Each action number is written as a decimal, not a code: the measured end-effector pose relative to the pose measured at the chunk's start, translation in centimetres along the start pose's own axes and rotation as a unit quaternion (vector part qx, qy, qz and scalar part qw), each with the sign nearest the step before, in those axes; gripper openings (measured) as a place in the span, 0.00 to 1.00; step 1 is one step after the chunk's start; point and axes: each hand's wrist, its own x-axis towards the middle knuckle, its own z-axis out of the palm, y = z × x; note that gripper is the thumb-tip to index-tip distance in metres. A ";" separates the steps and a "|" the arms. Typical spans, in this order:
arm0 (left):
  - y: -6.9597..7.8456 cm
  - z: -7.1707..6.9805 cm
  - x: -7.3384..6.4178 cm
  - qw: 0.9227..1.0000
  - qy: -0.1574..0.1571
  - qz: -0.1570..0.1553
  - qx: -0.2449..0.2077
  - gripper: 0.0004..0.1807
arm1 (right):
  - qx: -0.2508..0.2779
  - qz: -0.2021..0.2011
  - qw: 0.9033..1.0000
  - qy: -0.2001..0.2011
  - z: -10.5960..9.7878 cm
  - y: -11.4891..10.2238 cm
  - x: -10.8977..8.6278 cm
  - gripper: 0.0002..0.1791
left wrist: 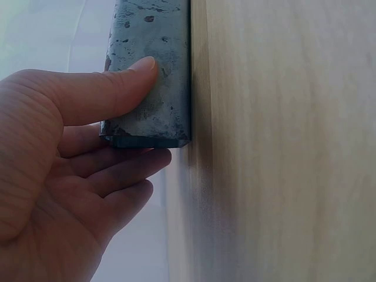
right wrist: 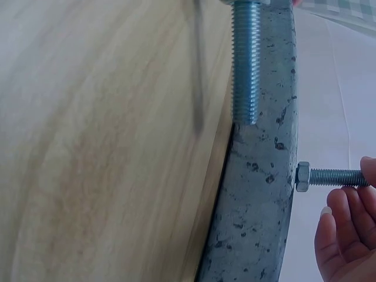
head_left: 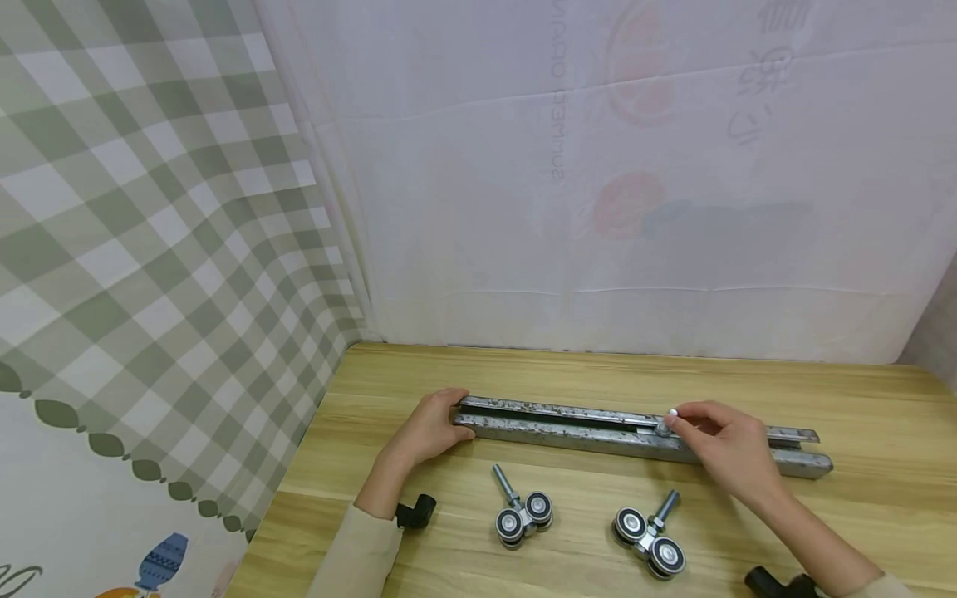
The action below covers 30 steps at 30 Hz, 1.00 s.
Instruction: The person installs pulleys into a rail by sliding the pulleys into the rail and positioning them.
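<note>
A worn grey metal rail [head_left: 553,428] with a lengthwise slot lies across the wooden table. My left hand [head_left: 426,428] grips its left end; in the left wrist view the thumb [left wrist: 126,88] lies on the rail's speckled side, with the other fingers behind and past the end. Toward the rail's right part, my right hand [head_left: 736,453] pinches a threaded bolt [right wrist: 335,177] between thumb and fingers. That bolt stands out from the slot, its hex nut [right wrist: 302,177] right at the rail. What the bolt joins inside the rail is hidden.
Two roller trolleys with bearing wheels and threaded bolts lie in front of the rail: a left trolley [head_left: 538,507] and a right trolley [head_left: 665,556]. A white cloth [head_left: 463,208] hangs behind the table [head_left: 449,540], and a checked cloth [head_left: 187,208] hangs at left.
</note>
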 end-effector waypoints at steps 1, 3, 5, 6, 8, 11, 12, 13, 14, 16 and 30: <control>0.0 0.0 0.0 1.000 0.000 0.000 -0.001 0.36 | 0.002 0.003 1.000 -0.003 0.1 -0.1 0.0 0.10; 0.1 -0.1 -0.1 1.000 0.000 0.001 -0.002 0.36 | 0.003 0.010 1.000 -0.006 0.2 -0.3 0.1 0.11; 0.1 -0.1 -0.1 1.000 -0.001 0.001 -0.004 0.36 | 0.002 0.015 1.000 -0.011 0.3 -0.4 0.1 0.12; 0.1 -0.1 -0.1 1.000 -0.001 0.000 -0.004 0.36 | 0.001 0.017 1.000 -0.013 0.4 -0.5 0.1 0.12; 0.1 -0.1 -0.1 1.000 -0.002 0.000 -0.004 0.36 | -0.001 0.019 1.000 -0.014 0.5 -0.6 0.2 0.12; 0.2 0.0 -0.1 1.000 -0.003 -0.001 -0.005 0.36 | -0.001 0.017 1.000 -0.017 0.7 -0.7 0.2 0.12; 0.2 0.0 -0.1 1.000 -0.003 -0.001 -0.004 0.36 | -0.001 0.016 1.000 -0.017 0.8 -0.7 0.3 0.12; 0.2 -0.1 -0.1 1.000 -0.004 -0.001 -0.004 0.36 | 0.000 0.014 1.000 -0.017 0.8 -0.7 0.3 0.12; 0.2 -0.1 -0.1 1.000 -0.004 -0.001 -0.005 0.36 | 0.000 0.013 1.000 -0.018 0.9 -0.7 0.3 0.12; 0.2 0.0 -0.1 1.000 -0.005 -0.001 -0.003 0.36 | 0.003 0.013 1.000 -0.020 1.0 -0.8 0.4 0.12; 0.1 0.1 -0.1 1.000 -0.012 -0.005 -0.002 0.37 | 0.007 0.003 0.999 -0.036 1.8 -1.5 0.7 0.11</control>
